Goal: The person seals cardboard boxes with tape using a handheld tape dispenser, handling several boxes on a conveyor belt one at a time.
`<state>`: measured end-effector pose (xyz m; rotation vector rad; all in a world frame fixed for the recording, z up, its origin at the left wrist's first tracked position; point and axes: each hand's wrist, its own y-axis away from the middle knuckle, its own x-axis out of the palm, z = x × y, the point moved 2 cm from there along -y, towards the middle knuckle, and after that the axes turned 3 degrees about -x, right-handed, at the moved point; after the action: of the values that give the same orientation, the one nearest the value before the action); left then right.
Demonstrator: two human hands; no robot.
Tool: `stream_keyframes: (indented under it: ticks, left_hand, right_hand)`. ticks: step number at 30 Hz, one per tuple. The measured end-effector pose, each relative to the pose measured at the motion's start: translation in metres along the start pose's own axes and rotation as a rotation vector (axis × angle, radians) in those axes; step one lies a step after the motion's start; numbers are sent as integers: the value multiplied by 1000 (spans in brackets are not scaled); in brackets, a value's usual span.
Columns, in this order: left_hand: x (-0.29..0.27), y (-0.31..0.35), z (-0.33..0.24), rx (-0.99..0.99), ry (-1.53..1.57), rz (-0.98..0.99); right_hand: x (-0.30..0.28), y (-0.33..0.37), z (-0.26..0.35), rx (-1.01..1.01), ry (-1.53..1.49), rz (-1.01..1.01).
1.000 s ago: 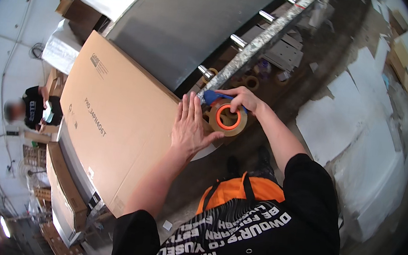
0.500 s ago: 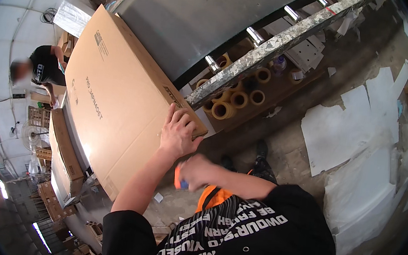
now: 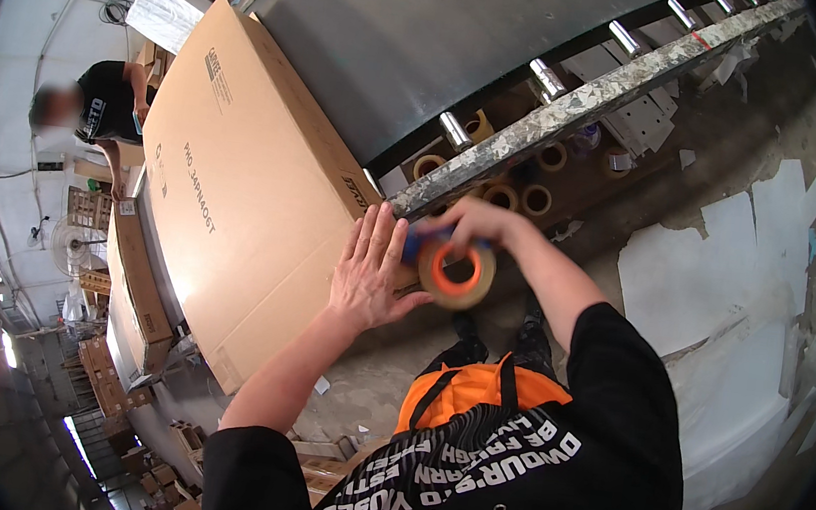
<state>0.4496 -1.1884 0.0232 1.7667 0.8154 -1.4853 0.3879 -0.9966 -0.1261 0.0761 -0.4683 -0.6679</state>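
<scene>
A large flat brown cardboard box (image 3: 234, 195) lies across the left and middle of the view. My left hand (image 3: 368, 273) rests on its near right corner, fingers stretched out and thumb spread. Just right of it, my right hand (image 3: 477, 225) grips a tape dispenser with an orange hub, a blue part and a roll of tape (image 3: 482, 286). The dispenser is blurred by motion and sits at the box's end edge, close to my left fingers. Whether the tape touches the cardboard, I cannot tell.
A dark-topped conveyor table (image 3: 402, 43) with metal rollers (image 3: 547, 79) and a speckled rail (image 3: 586, 109) stands behind the box. Tape rolls (image 3: 536, 200) lie beneath. White sheets (image 3: 708, 269) cover floor at right. A co-worker (image 3: 108, 105) stands far left near another box (image 3: 137, 295).
My right hand has come up from near my waist to the box's end, bringing the tape dispenser. My left hand stays on the corner, its fingers now straighter. The view has shifted slightly.
</scene>
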Motion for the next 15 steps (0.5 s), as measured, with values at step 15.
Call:
stream_keyframes:
  ticks: [15]
  left_hand:
    - [9, 19, 15, 38, -20, -107]
  right_hand:
    - [291, -43, -33, -342, 801, 163]
